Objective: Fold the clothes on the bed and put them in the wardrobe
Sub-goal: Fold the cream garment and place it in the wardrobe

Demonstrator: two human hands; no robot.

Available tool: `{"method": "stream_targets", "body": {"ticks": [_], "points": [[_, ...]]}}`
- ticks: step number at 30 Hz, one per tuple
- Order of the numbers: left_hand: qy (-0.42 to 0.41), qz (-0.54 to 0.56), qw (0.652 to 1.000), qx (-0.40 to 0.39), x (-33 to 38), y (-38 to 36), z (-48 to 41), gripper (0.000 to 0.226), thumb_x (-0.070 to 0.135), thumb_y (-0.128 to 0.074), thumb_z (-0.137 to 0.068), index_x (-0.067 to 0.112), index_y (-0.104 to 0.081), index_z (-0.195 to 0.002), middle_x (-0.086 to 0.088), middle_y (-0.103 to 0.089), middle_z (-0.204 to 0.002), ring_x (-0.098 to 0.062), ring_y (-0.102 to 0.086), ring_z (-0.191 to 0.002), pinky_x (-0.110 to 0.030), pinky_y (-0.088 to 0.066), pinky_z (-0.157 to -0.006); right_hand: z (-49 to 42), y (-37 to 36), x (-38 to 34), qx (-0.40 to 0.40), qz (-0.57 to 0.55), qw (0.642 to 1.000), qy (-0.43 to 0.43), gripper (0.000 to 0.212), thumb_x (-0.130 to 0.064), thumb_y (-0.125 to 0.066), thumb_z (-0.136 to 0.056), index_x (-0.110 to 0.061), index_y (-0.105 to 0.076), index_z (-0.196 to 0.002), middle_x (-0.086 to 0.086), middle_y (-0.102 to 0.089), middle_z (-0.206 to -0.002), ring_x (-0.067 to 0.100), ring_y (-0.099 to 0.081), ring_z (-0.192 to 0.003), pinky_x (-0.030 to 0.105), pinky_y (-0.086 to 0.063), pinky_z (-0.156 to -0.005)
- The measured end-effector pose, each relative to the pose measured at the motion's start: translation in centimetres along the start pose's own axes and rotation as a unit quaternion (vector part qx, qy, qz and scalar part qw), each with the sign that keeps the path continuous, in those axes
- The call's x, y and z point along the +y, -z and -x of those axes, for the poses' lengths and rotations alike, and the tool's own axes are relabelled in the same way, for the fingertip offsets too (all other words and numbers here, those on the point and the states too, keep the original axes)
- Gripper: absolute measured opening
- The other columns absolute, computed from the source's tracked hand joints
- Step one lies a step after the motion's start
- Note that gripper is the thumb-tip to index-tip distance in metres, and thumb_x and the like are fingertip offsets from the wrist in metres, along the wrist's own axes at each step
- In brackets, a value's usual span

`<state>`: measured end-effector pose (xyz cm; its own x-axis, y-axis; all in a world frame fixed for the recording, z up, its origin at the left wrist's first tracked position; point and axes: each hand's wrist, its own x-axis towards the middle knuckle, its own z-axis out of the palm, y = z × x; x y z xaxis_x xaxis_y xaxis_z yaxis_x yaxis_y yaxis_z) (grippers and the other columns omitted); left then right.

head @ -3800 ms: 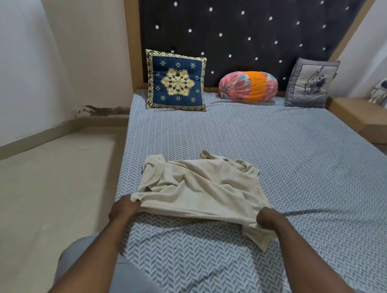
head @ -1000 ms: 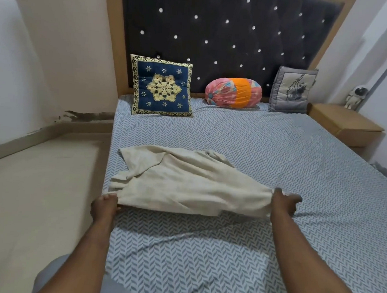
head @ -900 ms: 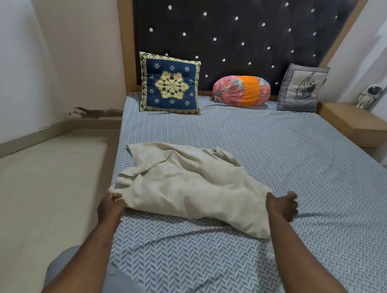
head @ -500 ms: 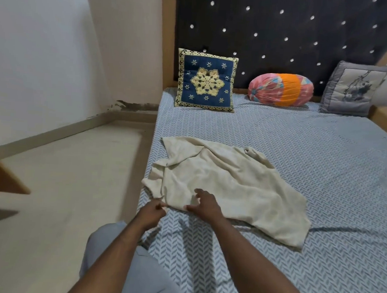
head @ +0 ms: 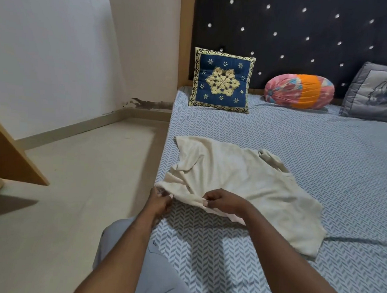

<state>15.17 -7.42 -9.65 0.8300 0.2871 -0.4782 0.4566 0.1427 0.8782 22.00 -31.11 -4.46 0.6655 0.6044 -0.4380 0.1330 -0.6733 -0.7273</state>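
Since the frame half a second earlier, the near-left edge of the cream garment point(head: 242, 185) has risen off the sheet. The right grip point(head: 222, 201), which then lay flat on the cloth, now pinches that edge. One second earlier it held the opposite end of the hem, well apart from the left grip.

Garment position: spread on the bed point(head: 324, 140), close to its left side. Long axis: diagonal, from far-left to near-right. The bulk lies beyond and to the right of both grips.

Left grip point(head: 159, 199): closed on the edge at the near-left corner. Right grip: closed on the same edge, just beside the left and on the side nearer the bulk.

Judgement: the coming fold probably carries this edge rightward, across the long axis.

A blue cushion point(head: 222, 80) and a bolster point(head: 299, 90) rest against the headboard point(head: 308, 28), well apart from the garment.
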Motion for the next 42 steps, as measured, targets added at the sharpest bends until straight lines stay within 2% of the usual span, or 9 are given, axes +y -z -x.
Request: {"method": "stream_targets", "body": {"ticks": [4,6,11,15,19,24,31,36,42], "points": [[0.047,0.054,0.997,-0.023,0.6,-1.7,-0.4,0.041,-0.001,-0.061,-0.090,0.012,-0.043,-0.125,-0.028,-0.062,-0.104,-0.028,-0.060,-0.067,-0.028,-0.047,-0.046,1.8,1.3,0.5,-0.072,-0.088,0.993,-0.013,0.021,-0.031,-0.066,-0.086,-0.014,-0.072,-0.097,-0.006,-0.061,-0.079,0.009,-0.052,-0.078,0.025,-0.038,-0.075],[0.061,0.063,0.996,-0.028,0.8,-2.8,-0.6,0.022,0.010,-0.062,-0.093,0.012,-0.055,-0.114,-0.022,-0.067,-0.101,-0.032,-0.066,-0.077,-0.036,-0.054,-0.057,2.4,1.8,0.9,-0.108,-0.097,0.989,-0.031,0.013,-0.025,-0.067,-0.088,-0.015,-0.073,-0.094,-0.006,-0.061,-0.075,0.008,-0.053,-0.073,0.022,-0.041,-0.069],[0.055,0.028,0.997,0.051,-0.2,-3.0,-2.3,0.029,0.015,-0.066,-0.089,0.002,-0.058,-0.114,-0.017,-0.068,-0.105,-0.032,-0.066,-0.095,-0.041,-0.056,-0.079,3.2,1.6,1.9,-0.141,-0.092,0.982,-0.083,0.006,-0.024,-0.067,-0.088,-0.023,-0.072,-0.089,-0.005,-0.062,-0.077,0.008,-0.054,-0.071,0.023,-0.041,-0.066],[0.049,0.024,0.994,0.093,-0.1,-2.4,-2.5,0.036,0.003,-0.068,-0.082,0.007,-0.055,-0.115,-0.016,-0.066,-0.106,-0.032,-0.065,-0.091,-0.039,-0.055,-0.076,3.4,1.7,2.5,-0.063,0.010,0.988,-0.140,0.010,-0.024,-0.062,-0.089,-0.022,-0.068,-0.081,-0.006,-0.057,-0.070,0.013,-0.051,-0.070,0.029,-0.039,-0.067],[0.053,0.048,0.995,0.067,0.5,-2.1,-1.2,0.017,0.009,-0.064,-0.089,0.010,-0.060,-0.105,-0.016,-0.068,-0.086,-0.023,-0.059,-0.055,-0.022,-0.045,-0.044,2.7,1.3,3.9,0.133,0.132,0.964,-0.190,0.023,-0.025,-0.051,-0.091,-0.016,-0.066,-0.107,0.007,-0.065,-0.109,0.026,-0.059,-0.102,0.032,-0.043,-0.077],[-0.023,0.074,0.993,0.090,0.4,-2.0,-0.5,0.017,0.005,-0.059,-0.092,0.009,-0.054,-0.107,-0.015,-0.063,-0.089,-0.023,-0.057,-0.060,-0.024,-0.049,-0.044,2.8,0.0,3.1,0.325,0.118,0.922,-0.176,0.022,-0.025,-0.048,-0.093,-0.018,-0.062,-0.108,0.006,-0.066,-0.112,0.028,-0.060,-0.105,0.032,-0.041,-0.072],[-0.028,0.166,0.981,0.091,1.2,-1.8,1.5,0.009,0.007,-0.067,-0.089,0.008,-0.058,-0.093,-0.013,-0.064,-0.083,-0.022,-0.058,-0.063,-0.028,-0.051,-0.053,3.5,-1.0,1.6,0.294,0.136,0.930,-0.174,0.030,-0.025,-0.051,-0.088,-0.019,-0.058,-0.117,0.008,-0.060,-0.120,0.030,-0.054,-0.113,0.037,-0.046,-0.089],[-0.062,0.089,0.994,0.029,1.6,-2.7,2.9,0.008,0.008,-0.069,-0.086,0.007,-0.063,-0.091,-0.018,-0.066,-0.084,-0.023,-0.059,-0.063,-0.029,-0.051,-0.056,3.5,-2.6,-0.7,0.178,0.106,0.976,-0.061,0.074,-0.034,-0.080,-0.069,-0.032,-0.045,-0.134,0.000,-0.055,-0.125,0.021,-0.044,-0.117,0.040,-0.043,-0.098],[-0.146,-0.034,0.986,-0.069,3.0,-4.5,5.7,0.008,0.009,-0.062,-0.092,0.003,-0.068,-0.091,-0.011,-0.070,-0.079,-0.014,-0.063,-0.063,-0.022,-0.050,-0.053,2.0,-6.5,-3.1,0.283,0.180,0.942,0.010,0.034,-0.042,-0.056,-0.081,-0.026,-0.059,-0.111,-0.004,-0.068,-0.106,0.025,-0.061,-0.102,0.037,-0.044,-0.079]]}}
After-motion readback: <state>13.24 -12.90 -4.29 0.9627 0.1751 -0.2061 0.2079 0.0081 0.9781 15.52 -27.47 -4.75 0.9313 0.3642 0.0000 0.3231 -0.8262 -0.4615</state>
